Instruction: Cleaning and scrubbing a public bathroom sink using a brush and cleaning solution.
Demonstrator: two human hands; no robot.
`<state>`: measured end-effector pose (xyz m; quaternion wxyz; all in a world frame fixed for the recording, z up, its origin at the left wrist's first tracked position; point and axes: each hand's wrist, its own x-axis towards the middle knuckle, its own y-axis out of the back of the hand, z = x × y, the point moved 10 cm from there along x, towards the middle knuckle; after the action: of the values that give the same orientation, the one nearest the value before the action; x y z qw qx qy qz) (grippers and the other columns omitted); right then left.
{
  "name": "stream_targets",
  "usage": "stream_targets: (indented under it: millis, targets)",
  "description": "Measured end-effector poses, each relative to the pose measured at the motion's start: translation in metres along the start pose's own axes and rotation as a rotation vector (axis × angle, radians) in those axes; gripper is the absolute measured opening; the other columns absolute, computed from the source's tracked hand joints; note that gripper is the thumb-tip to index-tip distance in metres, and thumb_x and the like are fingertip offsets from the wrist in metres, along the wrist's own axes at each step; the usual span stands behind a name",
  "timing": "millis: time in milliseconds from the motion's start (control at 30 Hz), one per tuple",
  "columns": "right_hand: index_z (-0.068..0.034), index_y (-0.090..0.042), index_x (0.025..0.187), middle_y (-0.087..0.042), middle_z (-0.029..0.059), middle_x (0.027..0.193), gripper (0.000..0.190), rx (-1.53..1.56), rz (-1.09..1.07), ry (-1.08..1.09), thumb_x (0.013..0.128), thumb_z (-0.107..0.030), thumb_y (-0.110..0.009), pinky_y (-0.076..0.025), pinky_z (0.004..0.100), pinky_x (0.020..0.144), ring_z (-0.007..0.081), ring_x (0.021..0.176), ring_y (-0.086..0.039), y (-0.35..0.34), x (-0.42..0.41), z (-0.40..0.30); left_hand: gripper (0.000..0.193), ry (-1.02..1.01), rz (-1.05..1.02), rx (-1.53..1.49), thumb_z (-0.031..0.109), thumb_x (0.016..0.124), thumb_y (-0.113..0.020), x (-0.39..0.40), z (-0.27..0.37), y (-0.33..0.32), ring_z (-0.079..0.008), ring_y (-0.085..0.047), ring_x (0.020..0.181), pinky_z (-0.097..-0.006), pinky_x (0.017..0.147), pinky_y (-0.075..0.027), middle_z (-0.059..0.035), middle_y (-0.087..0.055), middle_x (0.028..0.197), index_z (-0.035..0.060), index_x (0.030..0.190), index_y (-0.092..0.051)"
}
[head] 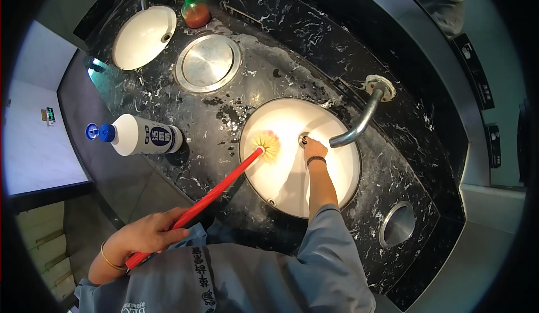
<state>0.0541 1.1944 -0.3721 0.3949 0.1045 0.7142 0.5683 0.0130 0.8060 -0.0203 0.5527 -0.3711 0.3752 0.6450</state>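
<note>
My left hand (153,233) is closed around the red handle (219,190) of a round brush. Its yellow bristle head (266,145), pinkish at one edge, rests inside the white oval sink basin (269,178). Down in that same basin, my right hand (316,148) has its fingers at the metal drain (303,139). The fingertips are partly hidden, so whether they grip a part of the drain is unclear. A dark bracelet circles the right wrist. Just above the hand ends the curved metal faucet spout (358,125).
A white bottle (139,135) with its blue flip cap raised stands near the front edge of the black marbled counter (290,75). Farther left are a round steel lid (208,63), a second basin (141,43) and a green pump bottle (195,11). A steel-rimmed opening (397,224) lies right.
</note>
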Motion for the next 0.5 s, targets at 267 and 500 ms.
stream_targets:
  millis: [267, 500]
  targets:
    - [-0.015, -0.061, 0.099, -0.065, 0.0074, 0.080, 0.019, 0.346, 0.344, 0.030, 0.083, -0.023, -0.054, -0.046, 0.0354, 0.058, 0.0240, 0.073, -0.062, 0.033, -0.016, 0.019, 0.045, -0.010, -0.026, -0.026, 0.030, 0.088, -0.052, 0.005, -0.001, 0.007, -0.0144, -0.053, 0.051, -0.0295, 0.054, -0.044, -0.0053, -0.054, 0.064, 0.0047, 0.125, -0.042]
    - [-0.005, -0.060, 0.091, -0.063, 0.0019, 0.073, 0.023, 2.533, -0.229, -0.766, 0.087, -0.026, -0.050, -0.049, 0.0313, 0.069, 0.0163, 0.071, -0.060, 0.030, -0.056, 0.010, 0.043, -0.038, -0.035, 0.000, 0.029, 0.089, -0.051, 0.002, 0.004, 0.002, -0.0138, -0.053, 0.050, -0.0286, 0.051, -0.043, -0.0045, -0.053, 0.064, 0.0040, 0.123, -0.042]
